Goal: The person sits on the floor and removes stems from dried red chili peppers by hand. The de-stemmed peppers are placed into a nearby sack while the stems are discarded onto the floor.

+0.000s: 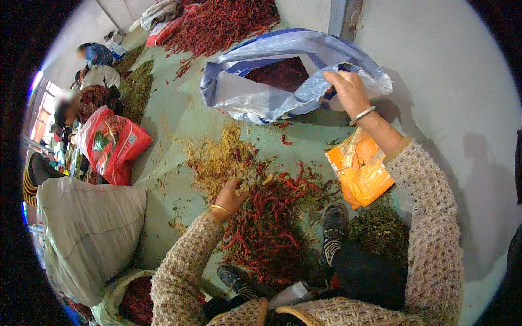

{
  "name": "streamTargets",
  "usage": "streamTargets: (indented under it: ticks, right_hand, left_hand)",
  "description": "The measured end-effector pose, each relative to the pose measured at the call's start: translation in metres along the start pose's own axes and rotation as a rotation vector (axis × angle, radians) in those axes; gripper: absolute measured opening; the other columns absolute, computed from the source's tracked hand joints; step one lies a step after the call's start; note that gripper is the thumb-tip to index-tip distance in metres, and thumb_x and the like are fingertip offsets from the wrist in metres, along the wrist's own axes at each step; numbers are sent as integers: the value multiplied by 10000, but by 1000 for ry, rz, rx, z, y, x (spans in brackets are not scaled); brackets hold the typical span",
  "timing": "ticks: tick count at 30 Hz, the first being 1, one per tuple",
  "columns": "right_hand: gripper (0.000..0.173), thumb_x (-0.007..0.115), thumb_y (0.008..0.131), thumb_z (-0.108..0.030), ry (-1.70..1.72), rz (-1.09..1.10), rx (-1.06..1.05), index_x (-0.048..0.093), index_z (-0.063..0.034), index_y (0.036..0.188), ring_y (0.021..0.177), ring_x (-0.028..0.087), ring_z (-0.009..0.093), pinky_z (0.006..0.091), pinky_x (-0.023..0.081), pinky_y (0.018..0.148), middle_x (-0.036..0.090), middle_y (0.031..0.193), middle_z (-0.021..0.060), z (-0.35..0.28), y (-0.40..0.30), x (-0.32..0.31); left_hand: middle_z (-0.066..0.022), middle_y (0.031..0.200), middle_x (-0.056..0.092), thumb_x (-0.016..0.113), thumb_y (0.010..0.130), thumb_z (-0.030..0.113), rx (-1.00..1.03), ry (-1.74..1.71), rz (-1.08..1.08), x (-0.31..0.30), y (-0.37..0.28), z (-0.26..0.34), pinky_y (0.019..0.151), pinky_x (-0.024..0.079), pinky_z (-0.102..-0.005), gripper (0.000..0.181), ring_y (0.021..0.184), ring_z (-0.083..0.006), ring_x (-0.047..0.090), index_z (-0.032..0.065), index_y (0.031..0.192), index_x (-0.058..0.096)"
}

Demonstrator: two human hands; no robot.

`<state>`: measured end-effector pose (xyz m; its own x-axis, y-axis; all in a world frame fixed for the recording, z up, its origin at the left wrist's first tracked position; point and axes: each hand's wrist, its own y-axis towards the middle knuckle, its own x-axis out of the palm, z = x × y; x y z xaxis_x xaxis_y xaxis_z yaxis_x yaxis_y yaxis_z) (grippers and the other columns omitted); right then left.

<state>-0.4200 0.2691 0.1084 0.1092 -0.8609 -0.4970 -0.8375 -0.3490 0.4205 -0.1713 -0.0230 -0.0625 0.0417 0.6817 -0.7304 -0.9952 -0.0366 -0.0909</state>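
Note:
My right hand [351,93] grips the near rim of a white and blue woven plastic sack [301,106]. The sack's mouth gapes, and dark red contents [281,74] show inside. My left hand [231,199] is down at the pile of dried red chilli peppers [273,228], where it meets a heap of yellow seeds [222,157]. Its fingertips are partly hidden among the seeds and peppers, so whether they hold anything is unclear. A few loose red peppers [286,140] lie on the green floor between the pile and the sack.
An orange folded bag [361,173] lies right of the pile, above greenish plant scraps [379,228]. A large chilli heap [224,24] is at the back. Left stand a red bag [124,148] and a pale full sack [89,236]. People [98,55] sit further left. A wall [432,81] bounds the right.

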Motion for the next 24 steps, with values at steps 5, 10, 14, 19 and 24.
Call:
streamTargets:
  ticks: [5,10,14,19,24]
  right_hand:
    - [374,497,750,-345,-180,57,131,558,23,727,665,547,317,360,417,613,566,689,194,52,10,-11]
    - [261,548,714,-255,-302,-29,116,557,-20,829,743,552,301,362,442,640,578,782,153,88,1,-24]
    - [348,484,752,-285,-890,-300,-177,582,41,678,604,574,216,335,425,571,594,621,129,140,-39,-16]
    - [510,502,739,-441,-430,-598,444,575,42,592,474,558,219,320,436,494,552,514,144,86,-100,36]
    - [641,499,681,-595,-611,-952,384,572,42,696,641,579,297,374,440,601,583,681,194,72,-132,59]
  left_hand:
    - [-200,1134,430,652,672,209,241,185,-90,28,-32,36,851,380,-396,526,1045,-346,426,19,1114,440]
    - [-101,1242,396,483,697,182,729,385,-260,71,-138,72,937,310,-420,454,1116,-258,406,135,1148,467]
    - [-77,1350,239,447,719,208,906,520,-444,112,-192,64,987,240,-402,472,1237,-221,245,167,1190,431]
    - [-74,1351,234,427,739,236,765,476,-509,132,-194,38,1000,208,-432,479,1241,-237,234,198,1215,384]
    - [-99,1344,229,483,765,209,851,579,-507,136,-181,39,1022,151,-453,522,1248,-270,199,210,1260,316]
